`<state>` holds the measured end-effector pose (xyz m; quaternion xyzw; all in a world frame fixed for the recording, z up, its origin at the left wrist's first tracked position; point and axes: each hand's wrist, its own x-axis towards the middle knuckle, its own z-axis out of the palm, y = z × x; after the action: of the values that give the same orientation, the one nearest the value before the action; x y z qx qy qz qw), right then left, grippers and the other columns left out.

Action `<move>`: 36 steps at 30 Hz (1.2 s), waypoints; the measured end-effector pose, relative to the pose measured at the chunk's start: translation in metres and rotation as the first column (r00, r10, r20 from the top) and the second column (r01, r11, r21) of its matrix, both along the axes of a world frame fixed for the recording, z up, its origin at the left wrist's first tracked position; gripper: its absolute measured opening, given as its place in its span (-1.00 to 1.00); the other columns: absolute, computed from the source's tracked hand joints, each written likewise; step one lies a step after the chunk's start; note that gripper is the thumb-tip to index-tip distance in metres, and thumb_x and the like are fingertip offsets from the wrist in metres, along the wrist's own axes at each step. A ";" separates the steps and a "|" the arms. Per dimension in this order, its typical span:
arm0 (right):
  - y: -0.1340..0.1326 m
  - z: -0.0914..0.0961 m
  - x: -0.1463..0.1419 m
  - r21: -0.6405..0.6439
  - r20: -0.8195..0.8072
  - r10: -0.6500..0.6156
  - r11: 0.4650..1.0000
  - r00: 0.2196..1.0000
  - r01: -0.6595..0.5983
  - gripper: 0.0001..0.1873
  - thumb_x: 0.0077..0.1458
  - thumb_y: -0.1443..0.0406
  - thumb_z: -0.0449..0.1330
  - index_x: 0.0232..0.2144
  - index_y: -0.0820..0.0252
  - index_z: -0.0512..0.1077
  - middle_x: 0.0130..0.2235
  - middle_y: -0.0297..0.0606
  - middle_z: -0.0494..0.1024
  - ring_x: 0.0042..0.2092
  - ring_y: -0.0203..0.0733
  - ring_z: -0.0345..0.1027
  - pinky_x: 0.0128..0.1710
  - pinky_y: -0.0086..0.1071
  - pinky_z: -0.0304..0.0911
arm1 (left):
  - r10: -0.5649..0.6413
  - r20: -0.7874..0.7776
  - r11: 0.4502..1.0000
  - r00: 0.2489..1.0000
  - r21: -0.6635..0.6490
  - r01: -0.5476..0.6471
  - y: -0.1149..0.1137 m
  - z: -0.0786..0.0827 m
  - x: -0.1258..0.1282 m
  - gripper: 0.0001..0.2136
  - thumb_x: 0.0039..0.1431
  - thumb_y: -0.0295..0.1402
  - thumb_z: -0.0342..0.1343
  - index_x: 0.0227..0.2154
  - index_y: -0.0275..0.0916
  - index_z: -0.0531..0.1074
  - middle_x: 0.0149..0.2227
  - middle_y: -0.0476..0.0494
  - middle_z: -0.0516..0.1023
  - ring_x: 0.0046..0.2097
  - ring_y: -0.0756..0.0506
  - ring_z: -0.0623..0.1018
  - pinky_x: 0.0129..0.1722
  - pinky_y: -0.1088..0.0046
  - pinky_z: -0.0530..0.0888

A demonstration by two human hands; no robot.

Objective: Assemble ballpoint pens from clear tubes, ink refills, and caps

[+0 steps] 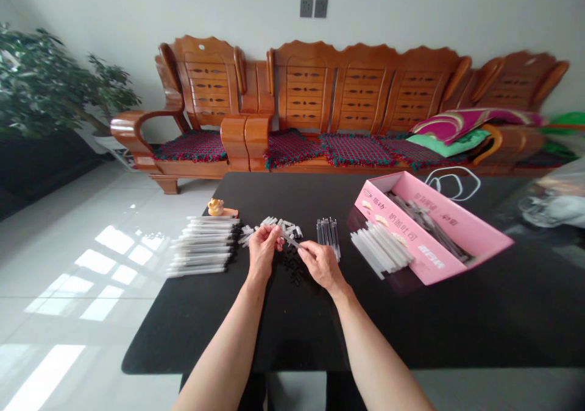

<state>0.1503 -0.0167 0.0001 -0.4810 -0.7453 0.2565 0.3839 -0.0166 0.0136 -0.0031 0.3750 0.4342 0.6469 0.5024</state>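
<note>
Forearms: both of mine reach from the near edge over the black table [228, 338].
Left hand [264, 248]: fingers pinched closed on one end of a thin pen tube [289, 240].
Right hand [322, 263]: pinching the other end of the same tube, just above the table, near the cap pile [274, 223].
Small black parts [292, 270]: loose, directly under my hands.
Risk one: I think the tube can slip from such a light pinch and get lost among the loose parts.
Risk two: my right wrist is near the refill bundle [328, 231]; a careless sweep could scatter it.
Risk three: the stack of pens [203, 248] lies near the table's left edge; a push could roll some off.
</note>
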 end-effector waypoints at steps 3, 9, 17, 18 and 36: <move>-0.002 0.001 -0.003 -0.006 0.026 -0.017 1.000 1.000 0.017 -0.69 0.25 0.19 0.05 -0.26 0.18 0.57 -0.44 -0.23 0.59 -0.45 -0.21 0.39 -0.43 -0.44 0.12 | 0.027 -0.007 1.000 1.000 0.003 -0.027 0.001 -0.003 0.001 -0.69 -0.01 -0.16 0.31 -0.46 -0.31 0.38 -0.62 0.06 0.41 -0.63 0.11 0.34 -0.66 0.64 0.26; -0.002 0.005 -0.005 -0.099 -0.113 0.060 0.993 0.992 -0.071 -0.63 0.26 0.17 0.02 -0.40 0.23 0.54 -0.56 -0.35 0.40 -0.52 -0.31 0.19 -0.50 -0.44 0.00 | 0.023 0.060 1.000 0.998 0.011 -0.024 0.002 -0.007 0.003 -0.69 -0.04 -0.19 0.34 -0.47 -0.30 0.36 -0.59 0.08 0.40 -0.60 0.12 0.36 -0.64 0.65 0.27; 0.002 -0.003 0.003 -0.381 -0.548 0.031 0.880 0.836 -0.283 -0.67 0.18 0.15 0.11 -0.38 0.28 0.54 -0.71 -0.53 0.08 -0.65 -0.43 -0.15 -0.65 -0.47 -0.23 | -0.046 0.022 0.994 0.999 0.095 0.044 -0.001 0.002 0.002 -0.72 0.01 -0.20 0.31 -0.43 -0.31 0.41 -0.57 0.07 0.41 -0.61 0.13 0.34 -0.63 0.64 0.29; 0.002 -0.004 0.003 -0.398 -0.598 0.019 0.861 0.802 -0.317 -0.68 0.17 0.14 0.13 -0.39 0.29 0.53 -0.72 -0.54 0.06 -0.65 -0.44 -0.18 -0.66 -0.48 -0.25 | -0.047 0.027 0.993 0.999 0.107 0.044 -0.002 0.003 0.003 -0.72 0.01 -0.20 0.31 -0.43 -0.31 0.41 -0.57 0.06 0.41 -0.60 0.12 0.34 -0.63 0.64 0.29; 0.006 0.003 0.001 -0.358 -0.706 -0.073 0.895 0.704 -0.265 -0.52 0.20 0.02 0.08 -0.12 0.29 0.52 -0.59 -0.31 0.49 -0.70 -0.42 0.16 -0.74 -0.53 -0.17 | 0.167 -0.015 0.964 0.986 0.214 -0.159 0.000 0.006 -0.008 -0.77 0.10 -0.20 0.22 -0.37 -0.30 0.45 -0.57 0.04 0.42 -0.58 0.08 0.38 -0.57 0.60 0.35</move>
<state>0.1512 -0.0108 0.0032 -0.3786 -0.4901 0.5993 0.5072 -0.0243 0.0134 0.0029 0.4002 0.4003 0.7224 0.3973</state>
